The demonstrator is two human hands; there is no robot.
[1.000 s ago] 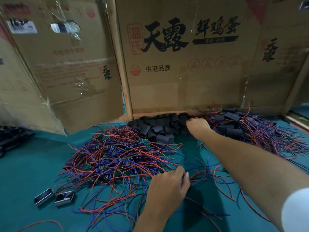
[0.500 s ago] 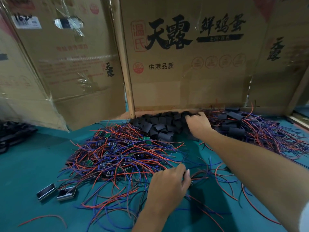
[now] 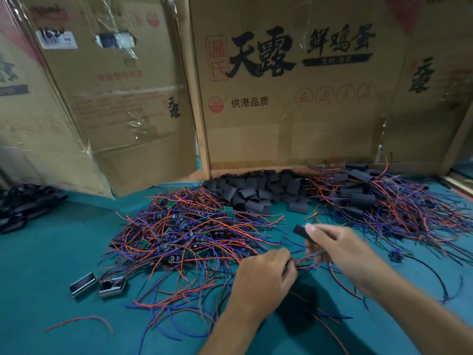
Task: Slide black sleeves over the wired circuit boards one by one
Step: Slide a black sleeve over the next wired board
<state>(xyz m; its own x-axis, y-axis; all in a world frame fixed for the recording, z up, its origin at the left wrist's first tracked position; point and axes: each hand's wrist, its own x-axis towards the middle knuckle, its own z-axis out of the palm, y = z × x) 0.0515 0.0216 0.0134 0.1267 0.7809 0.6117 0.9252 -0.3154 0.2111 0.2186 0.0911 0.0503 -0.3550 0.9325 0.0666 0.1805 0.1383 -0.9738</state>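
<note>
a: what's the right hand [image 3: 340, 248] got?

b: a single black sleeve [image 3: 301, 232], pinched between thumb and fingers. it pokes out to the left past the thumb tip, held above the green table [image 3: 51, 265].

a: and the left hand [image 3: 263, 275]?

b: fingers curled, tips pressed together on some red and blue wires [image 3: 304, 265] just in front of the right hand. what hangs on those wires is hidden — i can't tell if a board is in the grip.

a: the two hands touching?

b: close, not clearly touching. the sleeve sits a little above and beyond the left fingertips.

a: where's the rest of the stock?

b: the heap of wired circuit boards [image 3: 184, 231] lies left of the hands, a tangle of red and blue leads with small green boards showing. behind it, against the foot of the cardboard boxes [image 3: 281, 111], is the pile of loose black sleeves [image 3: 256, 190]. to the right of that, a second heap [image 3: 378, 201] with sleeves mixed in among the wires.

a: anything else on the table?

b: two small metal-edged cases [image 3: 97, 284] side by side near the left front edge of the tangle, a stray red wire [image 3: 82, 321] lying alone closer in, and a dark pile [image 3: 23, 206] at the far left, too blurred to make out.
</note>
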